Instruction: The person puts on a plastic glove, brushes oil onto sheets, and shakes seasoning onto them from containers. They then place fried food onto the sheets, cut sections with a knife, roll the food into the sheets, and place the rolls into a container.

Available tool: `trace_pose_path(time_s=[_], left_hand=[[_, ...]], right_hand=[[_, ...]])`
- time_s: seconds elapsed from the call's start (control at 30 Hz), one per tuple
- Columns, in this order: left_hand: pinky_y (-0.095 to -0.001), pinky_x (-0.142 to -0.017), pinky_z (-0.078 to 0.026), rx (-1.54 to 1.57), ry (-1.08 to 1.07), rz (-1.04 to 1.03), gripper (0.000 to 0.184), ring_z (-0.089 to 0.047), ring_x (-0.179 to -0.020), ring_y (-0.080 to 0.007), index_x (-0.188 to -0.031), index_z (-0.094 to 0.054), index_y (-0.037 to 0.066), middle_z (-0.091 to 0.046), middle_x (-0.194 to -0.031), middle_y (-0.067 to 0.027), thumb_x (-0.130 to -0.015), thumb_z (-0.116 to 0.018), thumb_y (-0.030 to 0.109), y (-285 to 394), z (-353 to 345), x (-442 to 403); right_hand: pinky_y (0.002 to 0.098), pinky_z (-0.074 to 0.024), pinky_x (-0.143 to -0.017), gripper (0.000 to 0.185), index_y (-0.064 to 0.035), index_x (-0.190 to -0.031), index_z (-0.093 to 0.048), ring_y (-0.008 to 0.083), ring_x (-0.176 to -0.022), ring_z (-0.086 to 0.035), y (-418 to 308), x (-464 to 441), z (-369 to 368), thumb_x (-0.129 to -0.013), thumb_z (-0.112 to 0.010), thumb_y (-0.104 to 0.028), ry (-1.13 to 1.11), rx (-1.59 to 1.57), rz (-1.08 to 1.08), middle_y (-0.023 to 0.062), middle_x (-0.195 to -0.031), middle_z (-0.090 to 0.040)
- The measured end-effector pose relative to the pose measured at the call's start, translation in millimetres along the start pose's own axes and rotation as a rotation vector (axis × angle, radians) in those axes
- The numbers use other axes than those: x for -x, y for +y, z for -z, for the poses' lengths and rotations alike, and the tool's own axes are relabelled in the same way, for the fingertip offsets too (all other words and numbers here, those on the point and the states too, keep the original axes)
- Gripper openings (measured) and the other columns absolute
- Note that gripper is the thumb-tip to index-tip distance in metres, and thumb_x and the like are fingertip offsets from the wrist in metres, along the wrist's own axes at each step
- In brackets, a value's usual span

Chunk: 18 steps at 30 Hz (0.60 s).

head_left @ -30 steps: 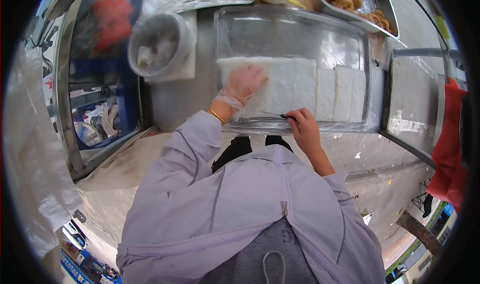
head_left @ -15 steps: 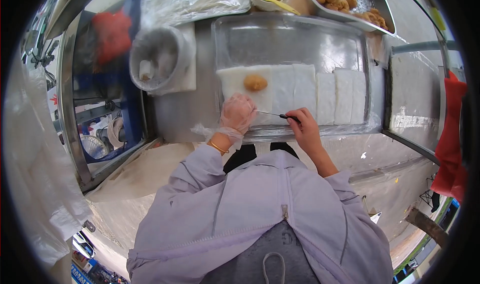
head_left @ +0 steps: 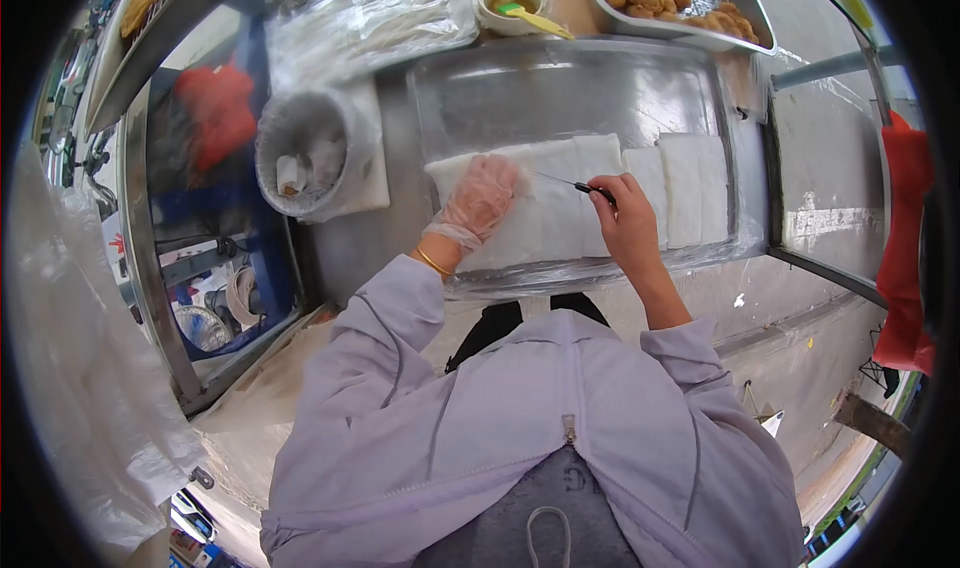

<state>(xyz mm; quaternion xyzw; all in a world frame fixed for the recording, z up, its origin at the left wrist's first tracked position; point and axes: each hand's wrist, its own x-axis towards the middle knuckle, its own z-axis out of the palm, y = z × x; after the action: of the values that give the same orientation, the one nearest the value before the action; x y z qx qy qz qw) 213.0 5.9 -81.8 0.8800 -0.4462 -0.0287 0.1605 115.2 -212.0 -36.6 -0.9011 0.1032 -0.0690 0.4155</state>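
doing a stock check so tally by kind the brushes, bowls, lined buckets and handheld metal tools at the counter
Green-and-yellow brush: 1
Round white bowl: 1
Round bucket lined with translucent plastic: 1
Slim black-handled metal tool, in the right hand: 1
Total: 4

A lilac jacket, clear glove and possibly black trousers are worn.

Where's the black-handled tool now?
In the head view, just right of centre: the black-handled tool is in the right hand, over the white sheets, its tip toward the gloved left hand.
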Motion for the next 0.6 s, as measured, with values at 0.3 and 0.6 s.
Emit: trace_pose_path(time_s=[0.3,0.6], left_hand=[[-0.0396,-0.081,-0.048,0.12,0.156,0.193,0.03,-0.055,-0.097,-0.0313,-0.102,-0.06,0.007,-0.056,-0.102,-0.0139,-0.078,-0.073,0.019,-22,35,-30],[-0.0403,-0.086,-0.048,0.132,0.086,0.111,0.041,-0.055,-0.099,-0.0319,-0.102,-0.06,0.006,-0.056,-0.103,-0.0125,-0.068,-0.079,0.022,-28,30,-35]], right_hand=[[0.0382,-0.0481,-0.066,0.01,-0.0094,-0.095,-0.065,0.0268,-0.079,-0.06,0,-1,-7,-0.086,-0.066,-0.009,0.047,0.211,0.106,0.0071,-0.086,-0.057],[0.0386,-0.0475,-0.069,0.01,-0.0085,-0.097,-0.065,0.0286,-0.081,-0.059,18,20,1,-0.086,-0.065,-0.009,0.0,0.14,-0.013,0.0086,-0.087,-0.057]])
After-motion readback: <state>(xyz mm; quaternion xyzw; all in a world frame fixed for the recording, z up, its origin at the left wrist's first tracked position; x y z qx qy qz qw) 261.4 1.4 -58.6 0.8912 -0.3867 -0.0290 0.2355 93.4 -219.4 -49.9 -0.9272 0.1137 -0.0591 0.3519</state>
